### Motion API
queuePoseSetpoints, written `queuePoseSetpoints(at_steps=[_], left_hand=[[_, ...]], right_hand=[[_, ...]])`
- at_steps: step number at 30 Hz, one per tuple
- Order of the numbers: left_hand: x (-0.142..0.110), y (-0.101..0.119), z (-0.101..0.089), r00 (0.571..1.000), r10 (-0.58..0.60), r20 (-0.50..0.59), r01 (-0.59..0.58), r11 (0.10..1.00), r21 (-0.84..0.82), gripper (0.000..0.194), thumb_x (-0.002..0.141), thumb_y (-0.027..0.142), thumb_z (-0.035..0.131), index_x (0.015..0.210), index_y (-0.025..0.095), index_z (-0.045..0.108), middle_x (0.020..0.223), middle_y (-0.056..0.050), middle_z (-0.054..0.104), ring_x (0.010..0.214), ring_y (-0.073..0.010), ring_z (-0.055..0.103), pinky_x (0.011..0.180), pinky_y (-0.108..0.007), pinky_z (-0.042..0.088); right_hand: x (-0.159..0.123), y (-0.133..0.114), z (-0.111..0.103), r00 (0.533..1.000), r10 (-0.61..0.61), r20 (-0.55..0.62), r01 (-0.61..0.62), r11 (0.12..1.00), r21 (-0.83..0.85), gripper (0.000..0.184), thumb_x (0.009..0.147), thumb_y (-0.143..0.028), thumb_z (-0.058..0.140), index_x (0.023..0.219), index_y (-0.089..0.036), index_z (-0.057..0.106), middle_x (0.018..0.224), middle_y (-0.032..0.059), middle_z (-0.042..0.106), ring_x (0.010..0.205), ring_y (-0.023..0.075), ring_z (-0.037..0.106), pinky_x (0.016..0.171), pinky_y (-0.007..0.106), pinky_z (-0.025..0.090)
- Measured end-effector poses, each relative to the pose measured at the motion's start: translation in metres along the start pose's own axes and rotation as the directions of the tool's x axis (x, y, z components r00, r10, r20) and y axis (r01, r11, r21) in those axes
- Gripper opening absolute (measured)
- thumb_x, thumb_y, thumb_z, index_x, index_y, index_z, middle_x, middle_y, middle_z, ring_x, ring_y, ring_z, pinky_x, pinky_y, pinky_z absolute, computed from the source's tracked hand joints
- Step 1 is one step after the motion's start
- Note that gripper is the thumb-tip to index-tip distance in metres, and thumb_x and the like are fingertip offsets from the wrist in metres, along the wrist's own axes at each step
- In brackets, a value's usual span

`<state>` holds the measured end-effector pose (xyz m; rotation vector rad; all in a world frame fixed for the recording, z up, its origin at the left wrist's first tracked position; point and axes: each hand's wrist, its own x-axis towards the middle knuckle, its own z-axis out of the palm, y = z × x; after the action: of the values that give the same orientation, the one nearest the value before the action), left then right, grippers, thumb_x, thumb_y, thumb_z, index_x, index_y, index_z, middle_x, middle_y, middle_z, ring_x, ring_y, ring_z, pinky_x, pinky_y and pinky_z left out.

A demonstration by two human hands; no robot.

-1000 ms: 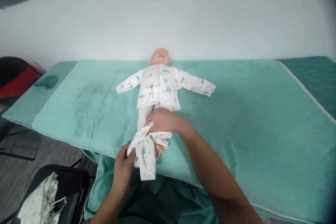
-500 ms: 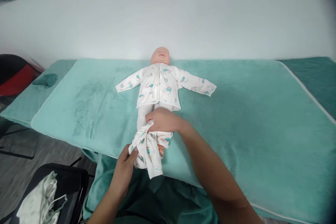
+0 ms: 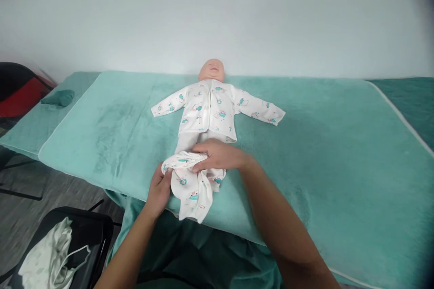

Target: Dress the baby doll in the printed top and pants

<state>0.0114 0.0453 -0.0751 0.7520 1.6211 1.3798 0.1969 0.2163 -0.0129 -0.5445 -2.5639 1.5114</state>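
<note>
A baby doll [image 3: 212, 71] lies on its back, its head toward the wall. It wears a white printed jacket [image 3: 203, 109], fastened down the front, with both sleeves spread wide. Matching printed baby trousers [image 3: 191, 187] are bunched around the doll's lower legs, over pale leggings [image 3: 187, 141]. My left hand [image 3: 160, 192] pinches the trousers' edge at the left. From the right, my right hand [image 3: 219, 155] grips the waistband between thumb and fingers over the legs. The doll's feet are hidden under the cloth.
A green padded massage bed [image 3: 322, 167] runs along the white wall, with a face hole [image 3: 59, 98] at its left end. At lower left a black chair [image 3: 88, 228] holds a pale crumpled garment [image 3: 49, 257]. A black and red chair [image 3: 18, 95] stands at far left.
Both hands have drawn the trousers' waistband a little farther up the legs. The cloth is spread flatter, and the foot that showed before is now covered.
</note>
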Motion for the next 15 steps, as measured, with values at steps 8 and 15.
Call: queuePoseSetpoints(at_steps=[8,15], left_hand=[[0.050,0.007,0.008,0.968,0.250,0.010,-0.247,0.951,0.184,0.040,0.092,0.059,0.060,0.095,0.019,0.067,0.090,-0.003,0.069,0.084,-0.0196,0.060,0.079,-0.030,0.045],[0.067,0.010,0.014,0.972,0.235,0.015,-0.234,0.958,0.168,0.037,0.086,0.055,0.067,0.081,0.018,0.067,0.082,-0.003,0.068,0.079,-0.0191,0.058,0.077,-0.029,0.045]], right_hand=[[0.000,0.001,-0.001,0.998,0.059,0.017,-0.059,0.998,-0.010,0.044,0.077,-0.056,0.082,0.102,-0.021,0.071,0.103,0.0018,0.076,0.091,0.0247,0.067,0.075,0.029,0.045],[0.005,-0.004,0.008,0.992,0.065,-0.107,-0.073,0.995,-0.064,0.026,0.087,-0.035,0.070,0.109,-0.022,0.074,0.103,0.0048,0.077,0.092,0.0265,0.067,0.079,0.034,0.049]])
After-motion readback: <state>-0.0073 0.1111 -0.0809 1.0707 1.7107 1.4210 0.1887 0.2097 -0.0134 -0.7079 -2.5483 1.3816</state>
